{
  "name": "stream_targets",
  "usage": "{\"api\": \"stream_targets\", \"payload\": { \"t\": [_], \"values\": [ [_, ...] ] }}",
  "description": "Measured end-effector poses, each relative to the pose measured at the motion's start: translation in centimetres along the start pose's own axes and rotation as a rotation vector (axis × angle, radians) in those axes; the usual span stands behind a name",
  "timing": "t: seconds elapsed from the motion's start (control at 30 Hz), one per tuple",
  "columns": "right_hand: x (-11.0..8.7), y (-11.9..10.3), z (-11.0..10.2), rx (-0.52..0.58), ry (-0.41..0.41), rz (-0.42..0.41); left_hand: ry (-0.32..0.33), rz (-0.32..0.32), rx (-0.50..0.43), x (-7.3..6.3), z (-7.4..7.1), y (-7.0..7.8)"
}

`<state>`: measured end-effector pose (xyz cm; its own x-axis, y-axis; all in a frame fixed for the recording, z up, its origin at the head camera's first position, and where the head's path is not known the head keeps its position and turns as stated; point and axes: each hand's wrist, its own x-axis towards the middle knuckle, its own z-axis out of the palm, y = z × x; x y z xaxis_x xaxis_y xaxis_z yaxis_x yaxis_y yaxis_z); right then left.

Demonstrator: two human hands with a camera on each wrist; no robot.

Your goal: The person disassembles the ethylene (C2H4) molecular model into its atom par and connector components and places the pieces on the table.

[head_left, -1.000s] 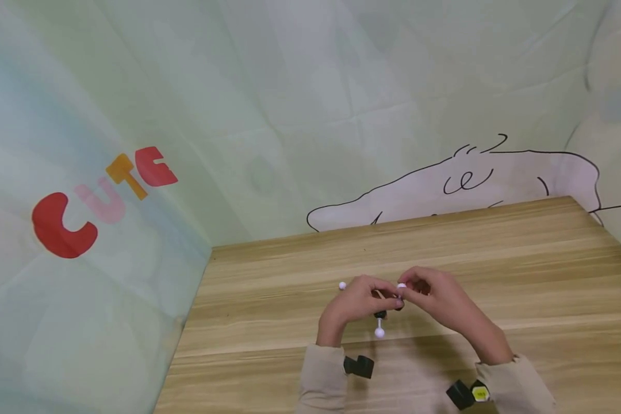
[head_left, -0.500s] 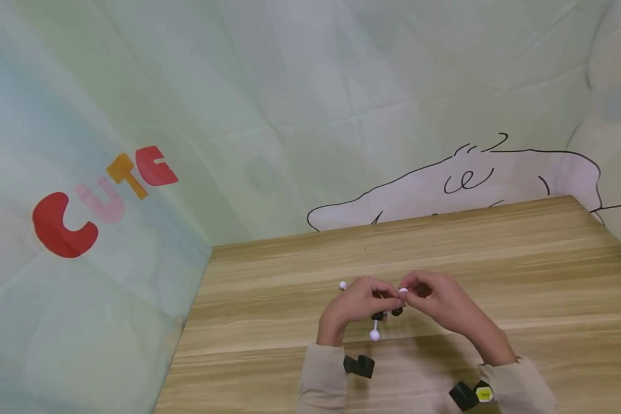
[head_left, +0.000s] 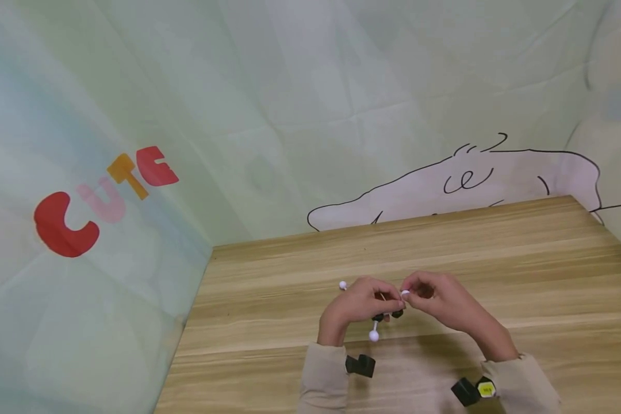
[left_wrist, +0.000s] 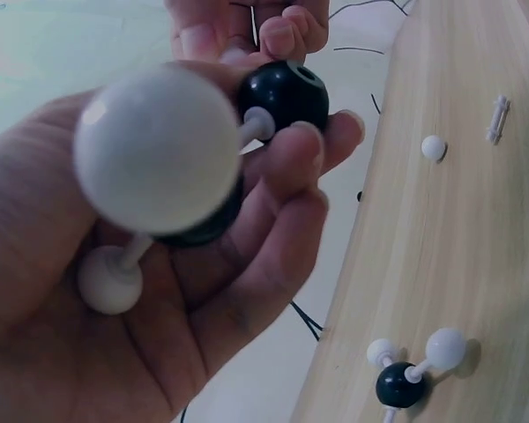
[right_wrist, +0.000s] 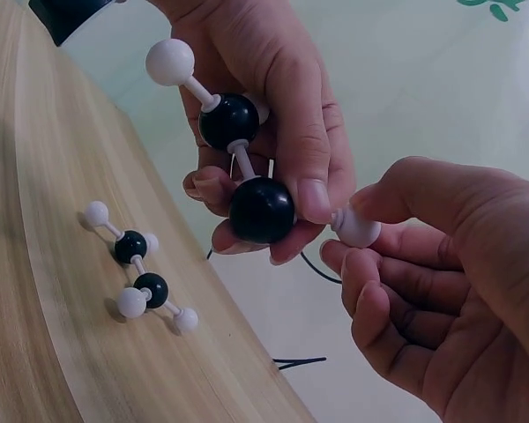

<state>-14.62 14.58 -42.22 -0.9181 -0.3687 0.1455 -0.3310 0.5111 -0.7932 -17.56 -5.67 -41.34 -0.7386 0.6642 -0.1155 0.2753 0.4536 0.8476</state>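
Observation:
My left hand [head_left: 359, 300] grips a ball-and-stick molecular model, whose two black balls [right_wrist: 262, 210] are joined by a white stick. White balls [left_wrist: 159, 150] are attached to the model on short white pegs. Beside the black ball at its right end, my right hand [right_wrist: 458, 273] pinches a white ball [right_wrist: 359, 227] between thumb and fingers. A short white peg on that ball points at the left fingertips. The left thumb and fingers partly cover the model, and the two hands' fingertips nearly meet in the head view.
A second black-and-white model [right_wrist: 150, 290] lies on the wooden table [head_left: 269, 310], mostly hidden behind the left hand in the head view. Farther along the table are a loose white ball [left_wrist: 434, 147] and white sticks [left_wrist: 498, 119]. A printed cloth [head_left: 269, 103] hangs behind the table.
The right hand and its white ball have shifted slightly right and down. The model in the left hand has tilted, its lower white ball swinging down and left. The left hand barely moves.

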Motion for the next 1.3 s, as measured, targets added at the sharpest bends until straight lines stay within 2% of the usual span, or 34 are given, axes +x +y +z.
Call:
{"api": "stream_targets", "payload": {
  "t": [0.17,0.27,0.57,0.63,0.7,0.77,0.83,0.93,1.1,1.3],
  "values": [
    [0.0,0.0,0.0,-0.009,-0.006,0.026,-0.007,0.02,0.113,0.0,-0.2,0.5],
    [0.0,-0.1,0.0,-0.01,-0.001,0.035,-0.007,0.024,0.144,-0.1,-0.2,0.5],
    [-0.1,0.2,-0.2,0.037,0.019,-0.015,-0.038,0.005,0.044,-0.4,-0.5,0.0],
    [-0.2,0.6,-1.0,0.06,0.073,-0.013,-0.042,-0.013,0.047,-0.7,-0.5,-0.4],
    [-0.4,0.9,-2.2,0.045,0.169,-0.011,-0.035,-0.044,0.052,-1.1,-0.6,-0.9],
    [-0.4,1.3,-3.5,0.005,0.261,0.0,-0.012,-0.083,0.041,-1.5,-0.6,-1.5],
    [-0.3,1.6,-4.5,-0.056,0.311,0.031,0.023,-0.1,-0.003,-1.6,-0.6,-1.8],
    [0.0,2.4,-4.9,-0.141,0.289,0.086,0.058,-0.082,-0.071,-1.6,-0.6,-1.8],
    [0.6,4.9,-3.9,-0.197,0.237,0.172,0.08,-0.037,-0.113,-1.1,-0.6,-1.3],
    [0.9,8.6,-2.5,-0.277,0.206,0.172,0.099,-0.062,-0.18,-1.1,-0.4,-1.0]
  ]
}}
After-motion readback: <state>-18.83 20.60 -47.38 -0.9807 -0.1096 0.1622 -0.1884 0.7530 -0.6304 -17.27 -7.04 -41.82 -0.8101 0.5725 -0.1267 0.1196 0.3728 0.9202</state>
